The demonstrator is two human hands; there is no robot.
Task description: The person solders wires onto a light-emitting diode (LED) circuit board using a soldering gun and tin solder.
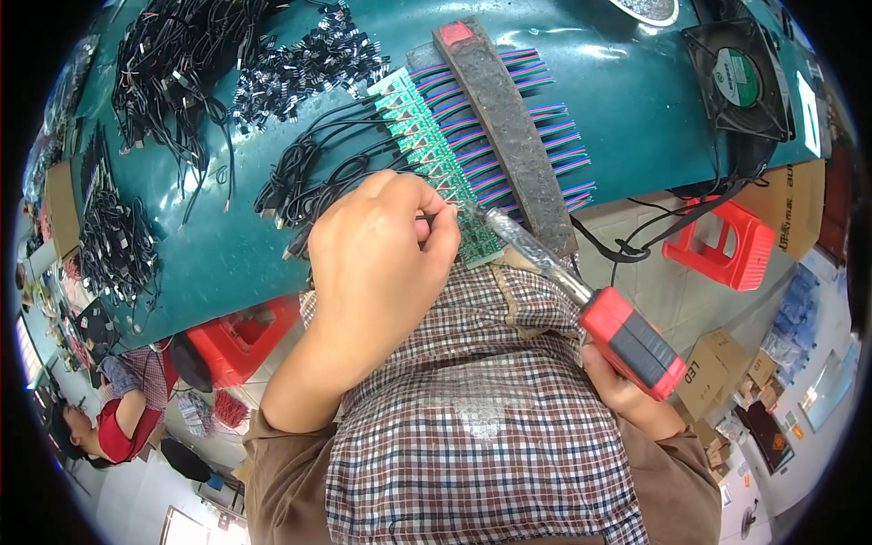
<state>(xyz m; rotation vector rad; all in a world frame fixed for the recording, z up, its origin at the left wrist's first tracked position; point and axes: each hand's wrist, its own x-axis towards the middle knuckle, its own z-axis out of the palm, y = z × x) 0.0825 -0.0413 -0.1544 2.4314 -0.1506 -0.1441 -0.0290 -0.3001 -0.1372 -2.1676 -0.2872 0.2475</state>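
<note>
A green circuit board strip [427,136] lies at the table's front edge, with black cables joined along its left side and thin multicoloured wires [549,113] along its right. A dark heavy bar [509,127] with a red patch rests across those wires. My left hand [381,236] is closed in a pinch at the board's near end, on what looks like a black cable's end, mostly hidden by the fingers. My right hand [613,381] grips a soldering iron [631,341] with a red and black handle. Its metal barrel points at the board's near end, close to my left fingertips.
Bundles of black cables [173,73] and small black connector leads [309,68] lie at the back left, another bundle [113,227] farther left. A fan [736,77] stands at the right. Red stools [722,241] and cartons [718,368] are on the floor. Another person [127,418] sits at the left.
</note>
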